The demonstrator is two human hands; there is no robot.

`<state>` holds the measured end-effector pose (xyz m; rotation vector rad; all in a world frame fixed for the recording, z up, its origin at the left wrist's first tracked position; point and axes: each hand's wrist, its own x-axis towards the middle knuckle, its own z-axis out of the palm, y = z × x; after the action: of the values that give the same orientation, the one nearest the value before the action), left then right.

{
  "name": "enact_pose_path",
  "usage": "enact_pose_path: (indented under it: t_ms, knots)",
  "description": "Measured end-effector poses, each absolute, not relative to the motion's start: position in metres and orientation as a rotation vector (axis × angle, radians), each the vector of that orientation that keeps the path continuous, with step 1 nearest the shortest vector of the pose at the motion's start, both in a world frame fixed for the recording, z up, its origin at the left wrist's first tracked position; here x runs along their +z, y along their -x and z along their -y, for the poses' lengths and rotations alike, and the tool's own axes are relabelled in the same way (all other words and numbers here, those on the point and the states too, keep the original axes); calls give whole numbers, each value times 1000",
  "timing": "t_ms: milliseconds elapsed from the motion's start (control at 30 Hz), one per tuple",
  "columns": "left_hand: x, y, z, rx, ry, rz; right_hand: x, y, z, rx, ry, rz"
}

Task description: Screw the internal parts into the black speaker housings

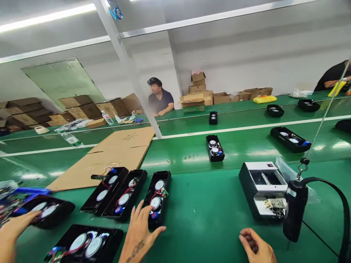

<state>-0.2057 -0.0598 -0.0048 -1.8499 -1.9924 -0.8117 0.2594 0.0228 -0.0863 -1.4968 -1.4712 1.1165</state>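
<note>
My left hand [139, 228] touches a black housing [163, 184] by the far edge of the surface [203, 215]; my right hand [257, 246] curls near the black-and-white device [247, 190]. Whether either grips, I can't tell.

A flat cardboard sheet [120, 155] lies ahead to your left, a clear bottle [71, 139] just beside it. Across from you, a person in a dark top [164, 102] is near stacked cartons [196, 88]; a yellow packet [264, 99] lies farther right.
</note>
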Motion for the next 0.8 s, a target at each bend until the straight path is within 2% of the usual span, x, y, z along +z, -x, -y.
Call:
enact_pose_path:
  t_ms: [100,167,500,633,800]
  knots:
    - [-20,229,67,-611,1918,2003,-72,-214,-22,1339,1257,1604]
    - [-22,222,64,-576,1931,2061,-59,-172,-28,1341,1126,1715]
    - [-18,183,61,-634,1737,2277,35,18,-153,319,345,2741]
    - [-25,175,66,-759,1603,2287,41,39,-156,212,217,2816]
    - [-35,156,66,-1042,1650,2158,22,-21,-121,145,238,2856]
